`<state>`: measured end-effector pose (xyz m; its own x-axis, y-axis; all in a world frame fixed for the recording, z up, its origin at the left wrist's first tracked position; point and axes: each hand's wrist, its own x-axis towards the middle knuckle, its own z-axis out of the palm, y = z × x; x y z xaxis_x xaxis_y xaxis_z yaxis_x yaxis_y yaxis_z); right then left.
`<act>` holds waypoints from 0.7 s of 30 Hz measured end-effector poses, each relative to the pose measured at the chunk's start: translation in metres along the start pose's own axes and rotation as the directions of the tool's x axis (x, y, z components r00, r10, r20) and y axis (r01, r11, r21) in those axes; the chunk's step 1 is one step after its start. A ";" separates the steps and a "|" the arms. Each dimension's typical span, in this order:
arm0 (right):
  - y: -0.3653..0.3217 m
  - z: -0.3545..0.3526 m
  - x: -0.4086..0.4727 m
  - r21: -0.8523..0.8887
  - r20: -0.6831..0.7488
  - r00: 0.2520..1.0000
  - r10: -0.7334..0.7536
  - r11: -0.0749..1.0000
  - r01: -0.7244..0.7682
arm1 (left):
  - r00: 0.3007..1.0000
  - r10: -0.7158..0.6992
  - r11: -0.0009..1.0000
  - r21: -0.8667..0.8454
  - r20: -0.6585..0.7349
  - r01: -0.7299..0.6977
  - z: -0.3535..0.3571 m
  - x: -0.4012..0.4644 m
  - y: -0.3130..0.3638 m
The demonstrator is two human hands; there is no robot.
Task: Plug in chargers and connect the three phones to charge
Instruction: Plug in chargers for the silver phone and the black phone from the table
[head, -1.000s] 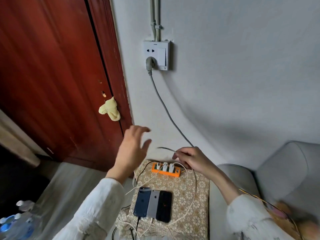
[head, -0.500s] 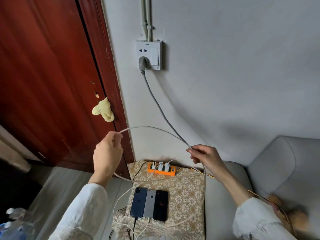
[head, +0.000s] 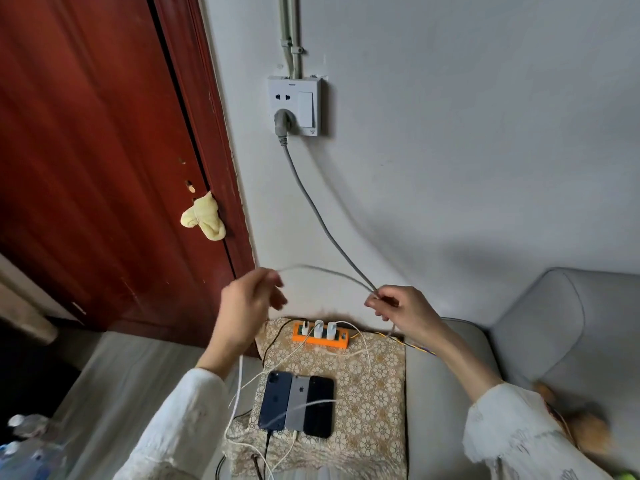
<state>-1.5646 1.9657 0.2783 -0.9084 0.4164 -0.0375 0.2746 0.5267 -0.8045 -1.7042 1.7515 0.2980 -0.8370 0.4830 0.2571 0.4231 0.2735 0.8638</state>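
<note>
Above the stool's far edge, both grips, left (head: pixel 250 299) and right (head: pixel 401 308), pinching a white cable (head: pixel 322 270); phones (head: pixel 296 403) lying mid-stool. Could yank a charger (head: pixel 318 329) loose if pulled taut.

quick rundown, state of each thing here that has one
wall socket: grey plug in its lower outlet, upper outlet free
orange power strip: three white chargers plugged in
blue phone: face down, dark cable connected
silver phone: face down, white cable connected
black phone: no cable seen at its port
left hand: holds white cable
right hand: pinches it
</note>
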 end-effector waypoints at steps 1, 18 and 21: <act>0.008 -0.004 -0.002 -0.001 -0.036 0.999 0.038 0.999 -0.038 | 0.995 -0.028 1.000 -0.008 -0.100 0.027 -0.008 0.004 -0.004; 0.015 0.015 -0.002 -0.364 -0.375 0.915 0.147 0.885 -0.291 | 0.818 0.017 0.972 -0.201 0.575 0.121 0.025 -0.026 0.006; 0.034 0.004 -0.006 0.117 -0.239 0.810 0.535 0.844 -0.523 | 0.859 -0.045 0.884 -0.380 0.510 0.272 0.013 -0.027 -0.003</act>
<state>-1.5517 1.9778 0.2489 -0.5137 0.7964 -0.3193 0.6700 0.1398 -0.7291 -1.6784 1.7490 0.2829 -0.5608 0.8270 -0.0386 0.0150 0.0568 0.9983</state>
